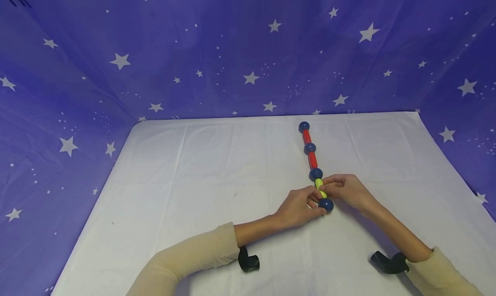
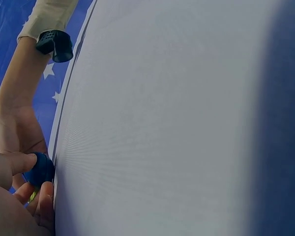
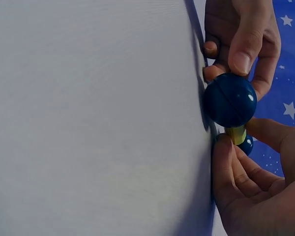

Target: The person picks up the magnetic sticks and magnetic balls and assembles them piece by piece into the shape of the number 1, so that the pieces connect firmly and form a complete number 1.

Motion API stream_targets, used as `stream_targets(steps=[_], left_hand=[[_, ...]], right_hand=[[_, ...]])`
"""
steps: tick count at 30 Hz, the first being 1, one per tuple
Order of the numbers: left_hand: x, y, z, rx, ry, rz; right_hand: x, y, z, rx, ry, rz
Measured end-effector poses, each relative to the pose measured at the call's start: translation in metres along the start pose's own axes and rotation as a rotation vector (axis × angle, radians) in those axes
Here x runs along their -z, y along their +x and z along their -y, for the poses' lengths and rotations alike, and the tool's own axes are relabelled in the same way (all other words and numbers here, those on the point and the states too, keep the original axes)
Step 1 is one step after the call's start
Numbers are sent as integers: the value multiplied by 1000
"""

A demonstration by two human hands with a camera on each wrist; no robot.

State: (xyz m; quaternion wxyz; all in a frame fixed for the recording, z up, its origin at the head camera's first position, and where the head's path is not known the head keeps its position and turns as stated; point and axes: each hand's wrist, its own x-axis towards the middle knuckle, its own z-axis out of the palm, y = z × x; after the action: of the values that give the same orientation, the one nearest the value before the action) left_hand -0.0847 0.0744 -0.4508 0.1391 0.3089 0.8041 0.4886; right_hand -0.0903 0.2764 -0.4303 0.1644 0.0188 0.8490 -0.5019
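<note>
A straight chain of blue balls and coloured rods lies on the white cloth. Its far end is a blue ball (image 1: 304,126), followed by a red rod (image 1: 307,136), a second ball (image 1: 310,148), another red rod (image 1: 312,160) and a third ball (image 1: 315,174). Nearest the person, a yellow-green rod (image 1: 319,184) meets the near blue ball (image 3: 230,100). My left hand (image 1: 298,207) holds this near ball between thumb and fingers. From the other side, my right hand (image 1: 348,192) pinches the yellow-green rod, as the right wrist view also shows.
A white cloth (image 1: 217,166) covers the table. Purple fabric with white stars (image 1: 248,50) hangs behind it and at both sides. A black wrist mount (image 1: 248,261) sits by the left sleeve, and another black mount (image 1: 389,262) by the right.
</note>
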Motion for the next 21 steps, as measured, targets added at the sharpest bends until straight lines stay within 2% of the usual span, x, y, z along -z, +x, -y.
stream_targets(steps=[7,21], left_hand=[[0,0,0,21,-31,-11],[1,-1,0,48,-62,-27]], right_hand=[[-3,-6,-5,26,-54,-21],[-6,-7,-8,97,-37,-29]])
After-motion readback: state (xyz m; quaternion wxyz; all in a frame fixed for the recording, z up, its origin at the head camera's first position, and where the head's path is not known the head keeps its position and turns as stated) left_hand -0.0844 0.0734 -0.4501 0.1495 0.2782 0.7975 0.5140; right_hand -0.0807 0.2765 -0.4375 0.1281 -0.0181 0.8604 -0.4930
